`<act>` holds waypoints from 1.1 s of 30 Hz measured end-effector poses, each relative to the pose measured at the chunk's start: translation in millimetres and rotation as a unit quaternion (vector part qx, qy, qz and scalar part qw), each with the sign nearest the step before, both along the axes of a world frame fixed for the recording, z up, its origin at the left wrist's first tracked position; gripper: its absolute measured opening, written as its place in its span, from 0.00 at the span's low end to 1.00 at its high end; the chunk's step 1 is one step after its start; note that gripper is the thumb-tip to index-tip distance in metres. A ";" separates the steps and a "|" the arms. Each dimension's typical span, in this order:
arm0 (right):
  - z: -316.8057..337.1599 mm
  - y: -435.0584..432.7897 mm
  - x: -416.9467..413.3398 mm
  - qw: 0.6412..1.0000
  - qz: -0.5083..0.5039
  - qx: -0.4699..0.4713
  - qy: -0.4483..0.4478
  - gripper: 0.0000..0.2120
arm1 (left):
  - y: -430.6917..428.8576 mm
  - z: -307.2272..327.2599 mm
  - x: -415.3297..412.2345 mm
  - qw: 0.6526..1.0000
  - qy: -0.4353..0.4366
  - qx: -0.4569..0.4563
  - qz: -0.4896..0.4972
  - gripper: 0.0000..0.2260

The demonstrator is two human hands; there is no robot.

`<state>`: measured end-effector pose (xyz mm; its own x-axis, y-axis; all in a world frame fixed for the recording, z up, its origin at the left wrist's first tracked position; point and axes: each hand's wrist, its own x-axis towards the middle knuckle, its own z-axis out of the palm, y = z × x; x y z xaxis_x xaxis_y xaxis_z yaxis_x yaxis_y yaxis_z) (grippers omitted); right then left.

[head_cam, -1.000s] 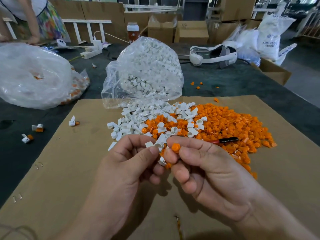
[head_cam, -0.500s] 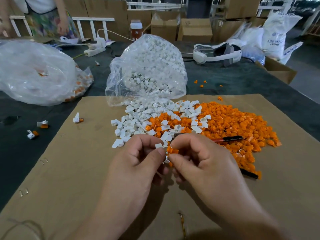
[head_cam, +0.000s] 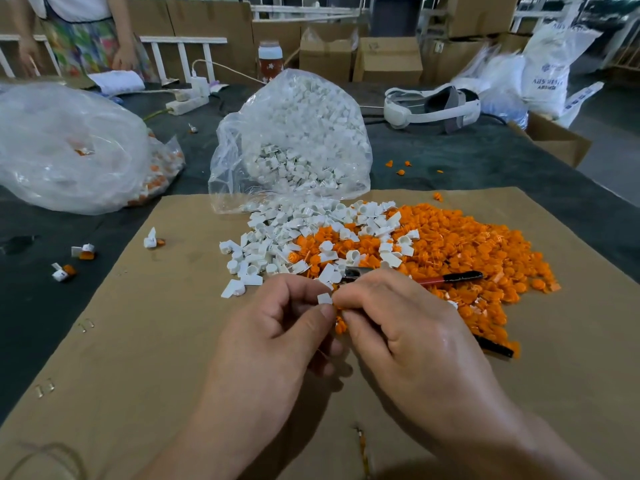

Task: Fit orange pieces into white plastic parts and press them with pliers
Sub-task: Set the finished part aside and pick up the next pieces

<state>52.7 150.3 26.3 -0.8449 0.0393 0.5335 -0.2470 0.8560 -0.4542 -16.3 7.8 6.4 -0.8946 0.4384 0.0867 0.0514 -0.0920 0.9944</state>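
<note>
pinching the white part (head_cam: 324,298) in my left hand (head_cam: 277,337), orange piece (head_cam: 340,326) in my right hand (head_cam: 398,327), might pop out if it goes in crooked

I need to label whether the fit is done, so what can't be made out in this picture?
Head view:
- Joint between white part and orange piece: covered by the fingertips of the left hand and right hand that pinch them.
- Pliers: jaws partly behind the right hand, one handle half buried in the orange pile.
- Print on the white sack: mostly blurred.
</note>
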 end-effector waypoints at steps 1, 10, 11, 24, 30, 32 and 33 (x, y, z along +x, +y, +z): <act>-0.1 0.0 0.2 1.000 -0.001 0.001 -0.001 0.06 | -0.5 1.7 -0.3 1.000 -0.018 0.010 -0.008 0.07; 1.0 0.2 -2.2 0.999 0.003 0.031 -0.017 0.06 | -1.6 9.7 0.2 0.995 -0.096 0.016 -0.022 0.11; 0.5 1.1 -2.8 0.999 0.008 0.029 -0.028 0.06 | -1.9 10.3 0.1 0.995 -0.101 0.008 -0.020 0.10; 0.6 17.3 -5.2 0.832 0.097 -0.479 -0.262 0.09 | -8.7 12.6 -1.9 0.994 0.018 -0.048 -0.101 0.04; 1.4 16.8 -4.0 0.848 0.101 -0.466 -0.232 0.03 | -4.6 9.9 0.7 0.994 0.011 -0.046 -0.096 0.04; -0.8 17.4 -5.1 0.845 0.094 -0.479 -0.219 0.05 | -3.1 7.6 0.8 0.995 0.015 -0.052 -0.089 0.04; -1.7 17.3 -5.2 0.843 0.092 -0.485 -0.215 0.05 | -2.4 6.8 0.9 0.995 0.017 -0.054 -0.086 0.04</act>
<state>47.5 167.6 24.7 -0.9913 0.1281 -0.0317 0.0314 -0.0039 -0.9995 -15.4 5.4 13.1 -0.8025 0.5936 0.0599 0.0777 0.0044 0.9970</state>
